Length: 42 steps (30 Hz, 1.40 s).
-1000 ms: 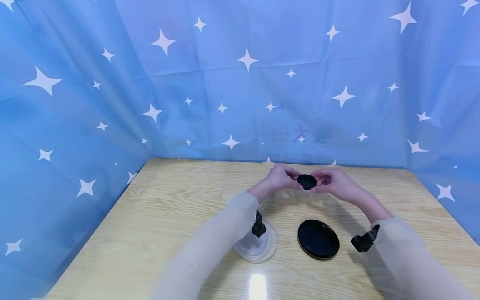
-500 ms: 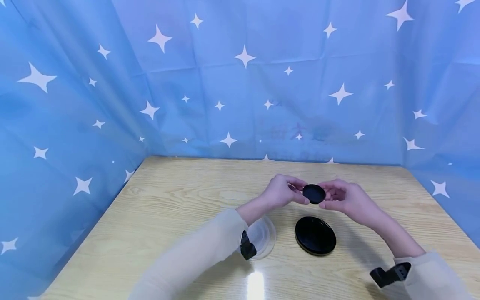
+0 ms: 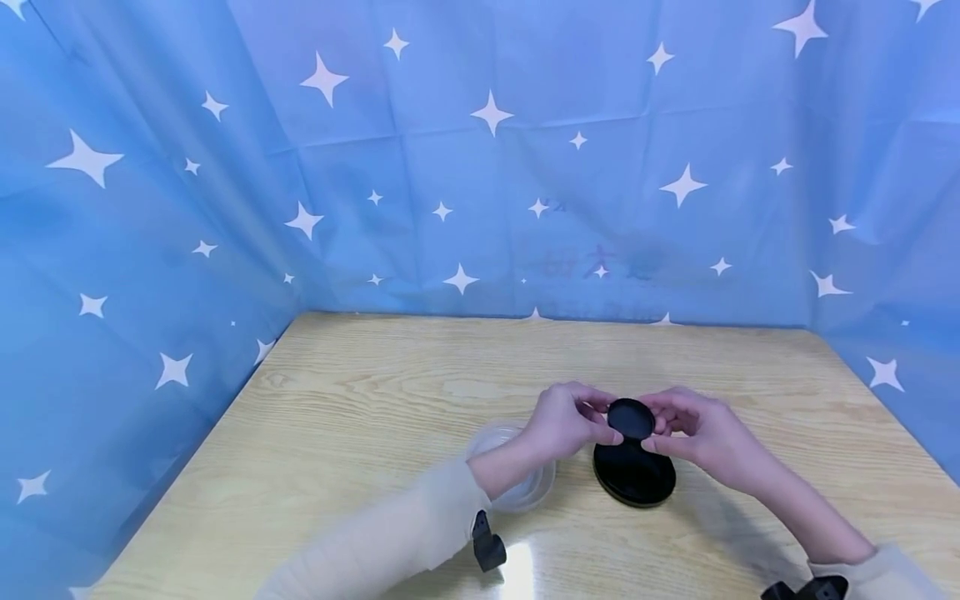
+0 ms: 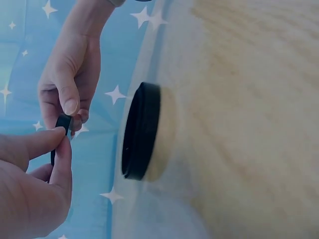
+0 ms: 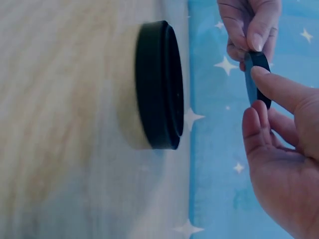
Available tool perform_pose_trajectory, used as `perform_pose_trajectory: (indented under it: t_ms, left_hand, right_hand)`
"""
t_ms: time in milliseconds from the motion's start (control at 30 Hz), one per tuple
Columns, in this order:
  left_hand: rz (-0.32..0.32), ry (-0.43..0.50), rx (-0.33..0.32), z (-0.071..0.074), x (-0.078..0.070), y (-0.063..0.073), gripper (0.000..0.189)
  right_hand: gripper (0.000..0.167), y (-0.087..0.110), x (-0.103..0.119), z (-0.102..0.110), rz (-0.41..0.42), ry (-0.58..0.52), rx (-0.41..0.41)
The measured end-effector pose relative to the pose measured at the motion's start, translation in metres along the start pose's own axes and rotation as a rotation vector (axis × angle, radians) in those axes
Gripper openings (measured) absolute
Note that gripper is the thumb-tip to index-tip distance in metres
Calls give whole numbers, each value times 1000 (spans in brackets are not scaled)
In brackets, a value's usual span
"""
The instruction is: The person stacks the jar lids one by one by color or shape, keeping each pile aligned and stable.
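Note:
A small round black disc, like a lid (image 3: 631,418), is pinched at its edges between both hands, above the table. My left hand (image 3: 562,423) grips its left side with thumb and fingers, and my right hand (image 3: 693,433) grips the right side. In the left wrist view the small lid (image 4: 63,121) appears nearly edge-on between the fingertips. Just below it, in the head view, a larger round black dish with a raised rim (image 3: 634,479) lies on the table, partly covered by the lid. The right wrist view shows that dish (image 5: 152,84) from the side.
A clear round plastic container or lid (image 3: 536,492) sits on the wooden table (image 3: 375,392), left of the black dish and partly behind my left forearm. A blue curtain with white stars (image 3: 480,167) hangs along the table's back and left edges.
Both hands have come nearer with the small black lid, from the far part of the table to just over the black dish's far edge. The dish stays where it was.

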<state>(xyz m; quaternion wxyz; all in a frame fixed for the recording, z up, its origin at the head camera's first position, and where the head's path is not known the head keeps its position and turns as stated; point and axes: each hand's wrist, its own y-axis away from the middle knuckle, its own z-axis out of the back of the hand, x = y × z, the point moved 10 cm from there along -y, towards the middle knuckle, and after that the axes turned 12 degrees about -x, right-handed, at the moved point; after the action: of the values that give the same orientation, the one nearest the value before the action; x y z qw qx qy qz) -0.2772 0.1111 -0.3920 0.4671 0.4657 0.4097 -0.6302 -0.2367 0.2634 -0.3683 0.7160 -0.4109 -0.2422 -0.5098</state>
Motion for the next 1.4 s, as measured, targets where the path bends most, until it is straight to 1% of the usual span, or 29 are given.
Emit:
perform_pose_trajectory:
  t_ms: [167, 333, 400, 567, 667, 800, 867, 1033, 1167, 1300, 1400]
  left_hand:
    - [31, 0, -15, -3, 11, 8, 39]
    - [44, 15, -1, -7, 19, 14, 40]
    - [54, 17, -5, -8, 22, 17, 41]
    - [92, -15, -39, -9, 30, 24, 39]
    - [104, -41, -64, -9, 31, 27, 38]
    - [111, -87, -94, -8, 32, 29, 39]
    - [105, -106, -101, -8, 32, 30, 40]
    - [93, -108, -101, -9, 33, 31, 41]
    - [91, -90, -106, -9, 33, 32, 40]
    - [91, -56, -129, -9, 32, 35, 41]
    - [131, 38, -142, -13, 35, 38, 43]
  right_hand:
    - [44, 6, -4, -8, 9, -8, 22]
    - [43, 12, -6, -14, 44, 0, 18]
    - [43, 14, -7, -17, 52, 14, 22]
    - [45, 18, -11, -24, 40, 39, 47]
    - [46, 20, -14, -28, 17, 39, 70]
    - [48, 21, -17, -34, 11, 50, 100]
    - [49, 22, -18, -36, 19, 57, 108]
    - [49, 23, -18, -38, 21, 72, 120]
    - [50, 23, -18, -39, 8, 64, 134]
    - [51, 23, -19, -38, 1, 62, 135]
    - [51, 23, -19, -36, 8, 65, 125]
